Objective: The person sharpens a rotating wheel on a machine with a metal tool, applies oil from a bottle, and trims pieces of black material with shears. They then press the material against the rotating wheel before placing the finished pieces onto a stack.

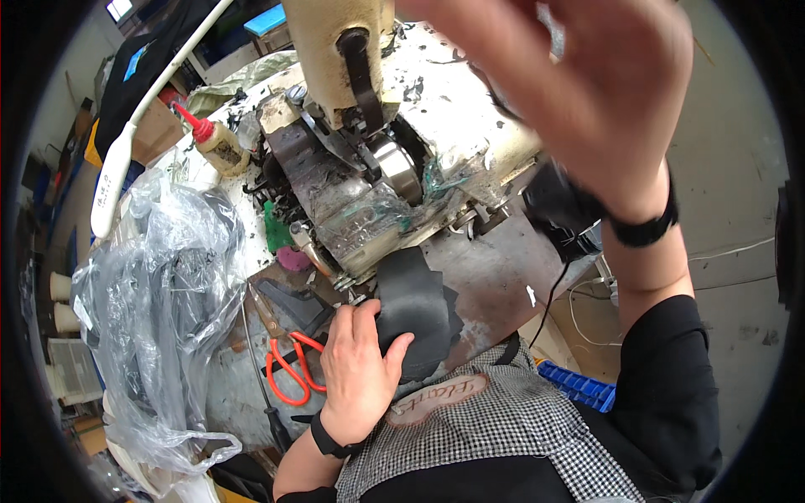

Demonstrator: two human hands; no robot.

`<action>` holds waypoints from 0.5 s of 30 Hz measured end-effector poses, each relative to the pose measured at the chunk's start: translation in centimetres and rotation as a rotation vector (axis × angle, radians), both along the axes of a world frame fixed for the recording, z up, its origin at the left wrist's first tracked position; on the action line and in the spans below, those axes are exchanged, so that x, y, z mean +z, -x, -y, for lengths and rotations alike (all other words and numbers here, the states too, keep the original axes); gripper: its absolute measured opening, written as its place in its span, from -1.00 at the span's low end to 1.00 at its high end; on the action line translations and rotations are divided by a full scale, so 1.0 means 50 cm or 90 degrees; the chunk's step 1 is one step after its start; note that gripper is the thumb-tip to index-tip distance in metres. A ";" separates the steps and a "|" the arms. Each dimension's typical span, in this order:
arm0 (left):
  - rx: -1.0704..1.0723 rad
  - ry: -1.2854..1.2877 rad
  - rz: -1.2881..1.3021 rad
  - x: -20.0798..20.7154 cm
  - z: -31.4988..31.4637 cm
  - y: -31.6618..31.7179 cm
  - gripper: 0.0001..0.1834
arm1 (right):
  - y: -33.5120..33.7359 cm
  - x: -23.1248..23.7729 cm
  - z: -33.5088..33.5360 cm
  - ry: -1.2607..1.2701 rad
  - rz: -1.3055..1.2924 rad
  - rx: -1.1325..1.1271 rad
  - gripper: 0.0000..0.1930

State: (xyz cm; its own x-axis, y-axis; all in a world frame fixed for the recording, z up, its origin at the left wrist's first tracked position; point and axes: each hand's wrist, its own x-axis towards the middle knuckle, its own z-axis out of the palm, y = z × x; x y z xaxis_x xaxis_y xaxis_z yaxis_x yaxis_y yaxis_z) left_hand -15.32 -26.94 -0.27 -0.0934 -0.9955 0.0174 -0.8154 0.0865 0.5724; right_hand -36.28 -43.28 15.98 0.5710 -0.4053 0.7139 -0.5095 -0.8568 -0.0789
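Observation:
My left hand point(359, 369) lies at the near edge of the work surface, its fingers stretched out and its thumb on a stack of black leather-like pieces point(415, 314). The pieces overlap, with uneven edges showing on the right. Just left of that hand are red-handled scissors point(288, 369). My right hand point(595, 92) is raised close to the camera at the upper right, smeared by motion; its fingertips run out of the picture, so its grip cannot be made out. Ahead stands a cream machine point(331, 50) with a shiny metal wheel point(397, 168).
A crumpled clear plastic bag point(168, 302) covers the left side. Behind it stand a red-tipped bottle point(220, 147) and a white wand-shaped fixture point(113, 180) on a cable. Black scraps litter the white tabletop point(440, 96). A blue crate point(579, 386) sits low at the right.

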 end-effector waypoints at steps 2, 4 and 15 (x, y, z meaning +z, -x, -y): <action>-0.074 0.028 -0.051 -0.015 0.004 -0.014 -0.61 | -0.024 -0.043 -0.049 0.096 -0.026 0.033 -0.76; -0.106 -0.001 -0.170 -0.006 0.011 -0.022 -0.66 | 0.003 -0.107 -0.074 0.032 -0.023 0.047 -0.73; 0.066 -0.132 -0.691 0.069 0.009 -0.017 -0.82 | -0.022 -0.292 -0.103 0.106 0.010 0.140 -0.67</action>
State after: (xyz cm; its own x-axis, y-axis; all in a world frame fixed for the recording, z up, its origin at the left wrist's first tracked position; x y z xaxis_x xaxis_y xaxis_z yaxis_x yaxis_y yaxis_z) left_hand -14.49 -27.37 3.17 -0.0459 -0.9906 -0.1286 0.1308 -0.1336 0.9824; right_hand -35.16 -38.13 1.39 0.6204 -0.1489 0.7700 -0.3098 -0.9485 0.0662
